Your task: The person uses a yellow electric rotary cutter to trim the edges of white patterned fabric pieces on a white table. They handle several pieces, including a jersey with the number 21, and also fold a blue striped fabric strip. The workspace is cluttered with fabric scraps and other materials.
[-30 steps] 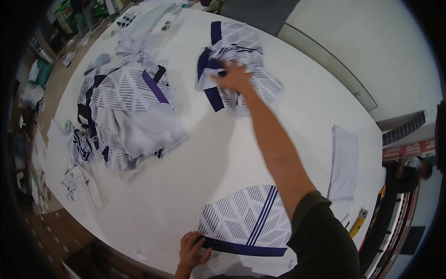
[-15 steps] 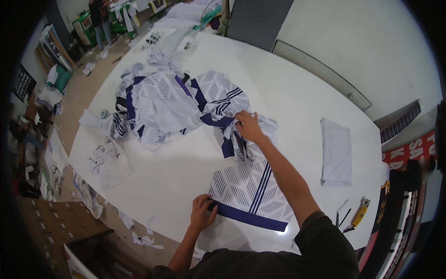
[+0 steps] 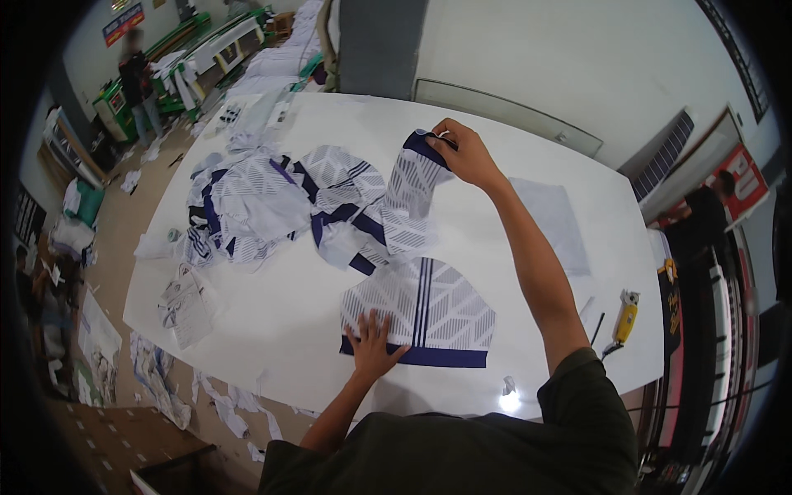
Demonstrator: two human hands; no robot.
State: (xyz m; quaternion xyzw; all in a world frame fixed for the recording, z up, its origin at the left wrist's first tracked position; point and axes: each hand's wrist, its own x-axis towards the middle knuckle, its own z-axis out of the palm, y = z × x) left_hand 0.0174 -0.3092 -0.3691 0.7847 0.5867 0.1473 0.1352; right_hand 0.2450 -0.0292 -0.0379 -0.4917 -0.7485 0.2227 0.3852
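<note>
A fabric panel shaped like a sleeve lies flat on the white table in front of me. It is white with grey hatching, navy stripes and a navy band along its near edge. My left hand rests on its left part, fingers spread. Farther off, my right hand pinches the navy end of a second patterned fabric piece, which hangs down with its lower part by the flat panel. To its left lie crumpled fabric pieces in the same pattern, beside a larger heap.
A yellow-handled cutting tool and a black pen-like stick lie at the right. Folded pale cloth lies behind my right forearm. A clear plastic bag sits at the left. Other people are farther off on both sides.
My right hand has moved away from me and raised the second piece by its navy end. My left hand has shifted onto the flat panel, which lies straighter. The view has turned right.
</note>
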